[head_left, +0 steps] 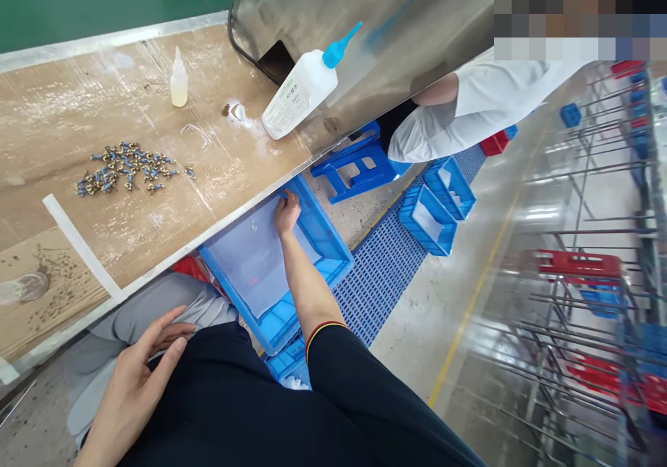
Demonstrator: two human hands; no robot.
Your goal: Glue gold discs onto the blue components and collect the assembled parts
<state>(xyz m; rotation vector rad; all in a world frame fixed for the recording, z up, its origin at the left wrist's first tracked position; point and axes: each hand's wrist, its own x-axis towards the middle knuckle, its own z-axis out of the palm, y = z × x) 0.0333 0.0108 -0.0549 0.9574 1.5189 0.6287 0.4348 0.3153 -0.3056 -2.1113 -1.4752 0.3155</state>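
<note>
My right hand (287, 213) reaches down into a blue plastic crate (329, 258), its fingers curled against a transparent plastic liner (250, 258) near the far wall, just under the bench edge. Whether they grip the liner is hidden. My left hand (133, 377) hangs open above my lap, fingers apart, touching nothing visible. On the wooden workbench (219, 175) lies a loose heap of small brass fittings with blue parts (125, 168). A white glue bottle with a blue nozzle (301, 92) lies on its side, and a small dropper bottle (178, 81) stands upright.
A stainless steel panel (365, 29) rises behind the bench. A co-worker's white sleeve (469, 112) shows beyond it, beside a blue stool (354, 165). Two more blue crates (432, 210) sit on blue floor grating (380, 272). Metal racks (583, 244) stand at right.
</note>
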